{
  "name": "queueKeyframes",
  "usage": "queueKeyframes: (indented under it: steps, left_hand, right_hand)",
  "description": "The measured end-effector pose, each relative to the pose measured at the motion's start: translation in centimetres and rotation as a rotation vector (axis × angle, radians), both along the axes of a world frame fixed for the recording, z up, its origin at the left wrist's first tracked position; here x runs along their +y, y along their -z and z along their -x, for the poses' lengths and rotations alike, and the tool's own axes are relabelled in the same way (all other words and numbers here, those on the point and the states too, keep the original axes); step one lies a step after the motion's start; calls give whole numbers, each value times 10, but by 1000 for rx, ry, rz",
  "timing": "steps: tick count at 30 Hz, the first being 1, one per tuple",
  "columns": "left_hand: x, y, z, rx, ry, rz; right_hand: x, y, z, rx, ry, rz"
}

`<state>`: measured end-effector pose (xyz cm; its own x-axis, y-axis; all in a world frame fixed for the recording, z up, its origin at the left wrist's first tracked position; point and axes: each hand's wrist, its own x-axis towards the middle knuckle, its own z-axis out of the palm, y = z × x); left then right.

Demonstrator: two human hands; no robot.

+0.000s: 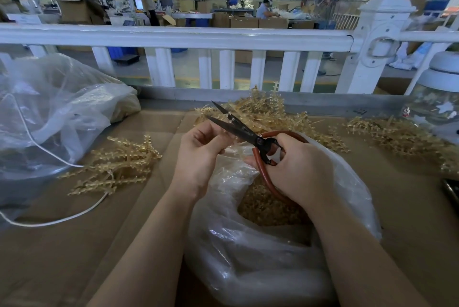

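Observation:
My right hand [295, 170] grips black scissors [238, 127] by their red-brown handle loops, blades parted and pointing up-left. My left hand [201, 155] pinches a thin clear-yellow plastic sprig [229, 143] just under the blades. Both hands hover over an open clear plastic bag [260, 264] that holds several small yellowish cut pieces [263, 207]. Part of the sprig is hidden by my fingers.
Piles of yellowish plastic sprigs lie at the left [116, 165], behind the hands [268, 112] and at the right [397, 135] on the cardboard-covered table [74, 244]. A large clear bag [49, 112] with a white cord sits at the left. A white railing [173, 35] borders the far edge.

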<state>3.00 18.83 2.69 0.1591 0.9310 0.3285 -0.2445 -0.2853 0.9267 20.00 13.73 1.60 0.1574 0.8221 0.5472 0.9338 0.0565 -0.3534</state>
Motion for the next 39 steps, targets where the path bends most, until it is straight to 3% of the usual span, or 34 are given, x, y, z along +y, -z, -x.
queueKeyframes:
  steps: [7,12,25,39]
  left_hand:
    - [7,3,1,-110,-40,234]
    - [11,5,4,-262,-16,373]
    - [2,3,-4,-39,20,203]
    - [0,3,-2,7,114,164]
  right_hand:
    - [-6,-2,1,-35,-55,16]
    - [0,2,-2,106,-70,90]
    - [-3,3,-2,10,-45,38]
    - [-8,-4,-3,-41,-15,46]
